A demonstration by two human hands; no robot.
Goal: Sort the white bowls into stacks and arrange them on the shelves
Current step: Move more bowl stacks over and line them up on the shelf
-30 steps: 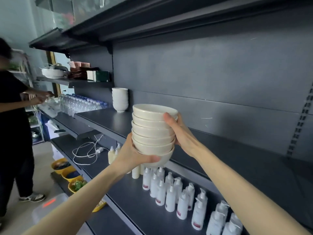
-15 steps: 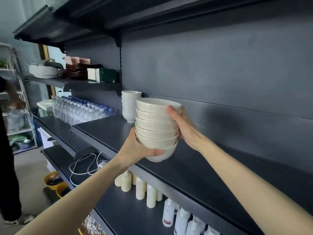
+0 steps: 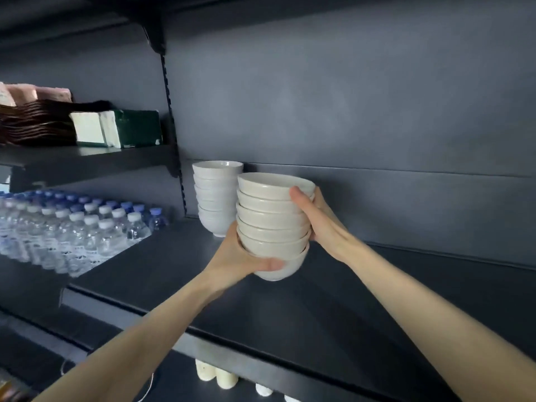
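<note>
While held clear above the dark shelf (image 3: pixel 319 300), stack of six white bowls (image 3: pixel 274 224), nested rim up, glossy and cream-toned, leaning slightly to the left. Just beside and behind it, touching or nearly so, a second stack of bowls (image 3: pixel 216 195) standing on the same shelf against the back wall. Left hand (image 3: pixel 240 256) cupped under the bottom bowl, thumb pressed across its lower front, arm stretched up from the lower left. Right hand (image 3: pixel 322 221) clasped around the right side of the pile, thumb hooked over the top rim, fingers wrapped behind, arm reaching in from the lower right. Both hands gripping the pile. Off to the left, rows of capped water bottles (image 3: pixel 72 227) on the neighbouring shelf.
</note>
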